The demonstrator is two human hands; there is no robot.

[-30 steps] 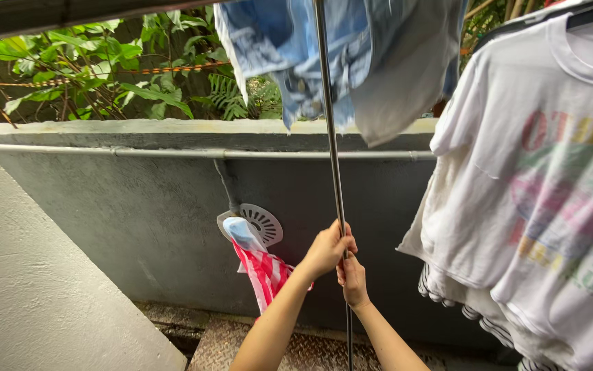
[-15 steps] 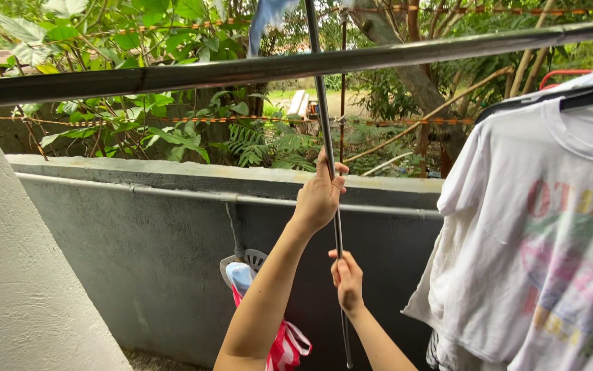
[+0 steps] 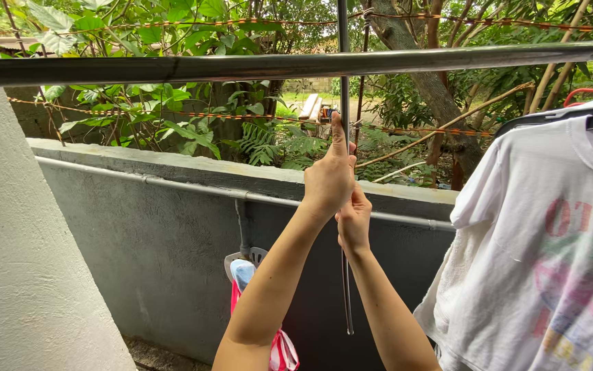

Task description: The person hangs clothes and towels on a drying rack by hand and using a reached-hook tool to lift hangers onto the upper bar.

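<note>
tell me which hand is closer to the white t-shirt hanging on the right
Right. The right hand grips the thin metal pole on the side toward the white t-shirt; the left hand grips the pole just above and farther left.

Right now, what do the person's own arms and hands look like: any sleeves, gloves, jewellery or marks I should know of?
Both arms are bare from the bottom edge of the head view up to the hands: no sleeves show. The left hand and right hand wear no gloves. No ring, watch, bracelet or other marking shows on the sides facing the camera. The far sides of the fingers are hidden, so jewellery there cannot be ruled out.
</note>
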